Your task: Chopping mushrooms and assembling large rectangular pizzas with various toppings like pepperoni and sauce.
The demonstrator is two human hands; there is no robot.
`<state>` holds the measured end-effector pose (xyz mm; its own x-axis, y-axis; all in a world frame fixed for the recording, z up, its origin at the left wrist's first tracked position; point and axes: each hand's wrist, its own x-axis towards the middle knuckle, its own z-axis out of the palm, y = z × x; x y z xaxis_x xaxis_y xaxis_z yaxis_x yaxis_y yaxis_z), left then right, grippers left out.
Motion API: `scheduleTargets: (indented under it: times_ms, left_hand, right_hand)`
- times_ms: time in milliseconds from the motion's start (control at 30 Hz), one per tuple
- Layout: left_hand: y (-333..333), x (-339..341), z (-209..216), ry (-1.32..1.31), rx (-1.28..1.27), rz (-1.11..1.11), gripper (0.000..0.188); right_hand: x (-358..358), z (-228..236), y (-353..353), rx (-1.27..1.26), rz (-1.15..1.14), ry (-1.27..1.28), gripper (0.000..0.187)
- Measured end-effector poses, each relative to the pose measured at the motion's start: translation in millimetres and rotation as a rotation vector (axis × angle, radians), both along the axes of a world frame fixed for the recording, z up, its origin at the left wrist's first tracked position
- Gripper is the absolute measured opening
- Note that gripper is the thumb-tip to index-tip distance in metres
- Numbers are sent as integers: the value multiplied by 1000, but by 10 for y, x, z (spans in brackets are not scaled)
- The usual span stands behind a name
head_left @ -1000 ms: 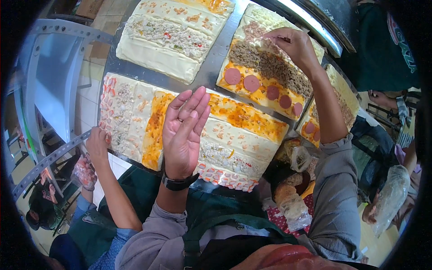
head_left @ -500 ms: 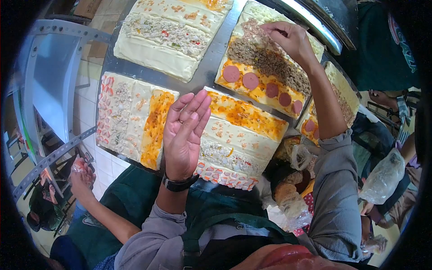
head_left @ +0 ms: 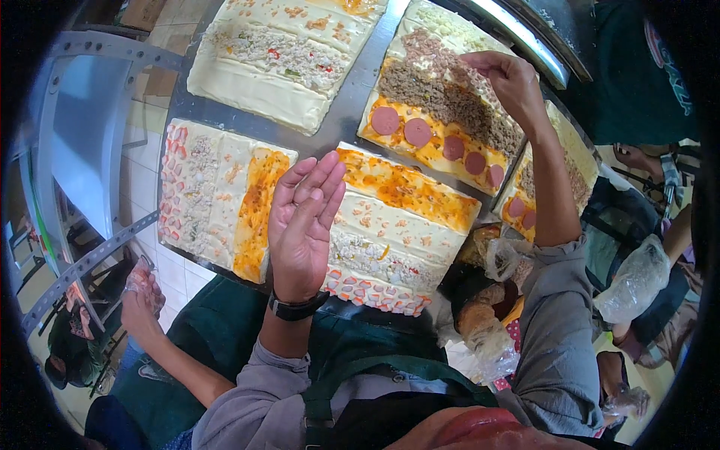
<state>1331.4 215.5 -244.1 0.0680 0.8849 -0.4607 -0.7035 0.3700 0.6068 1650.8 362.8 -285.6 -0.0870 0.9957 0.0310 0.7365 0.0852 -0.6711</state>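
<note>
My right hand, fingers pinched together, hovers over the far right sheet of filled dough. That sheet carries bands of grated white topping, pinkish shredded topping, brown minced meat and pink sausage slices on orange sauce. Whatever the pinch holds is too small to make out. My left hand, a watch on its wrist, is palm up and slightly cupped, fingers stretched, no object visible in it. It sits above the gap between two near sheets, the left one and the middle one.
Another topped sheet lies at the far left of the metal table, and a smaller one at the right. Plastic bags hang by the near right edge. A co-worker's gloved hand is at left; others stand right.
My right hand has moved right and slightly nearer along the pinkish band, fingers still pinched. The left hand has shifted a little to the left.
</note>
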Motion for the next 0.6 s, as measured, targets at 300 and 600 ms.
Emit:
scheduleTargets:
  times_ms: [300, 600]
  left_hand:
    - [-31, 2, -27, -11, 2, 10, 37]
    - [-69, 16, -49, -15, -3, -1, 36]
  right_hand:
    - [90, 59, -104, 112, -8, -243, 18]
    - [61, -148, -104, 267, 242, -366, 10]
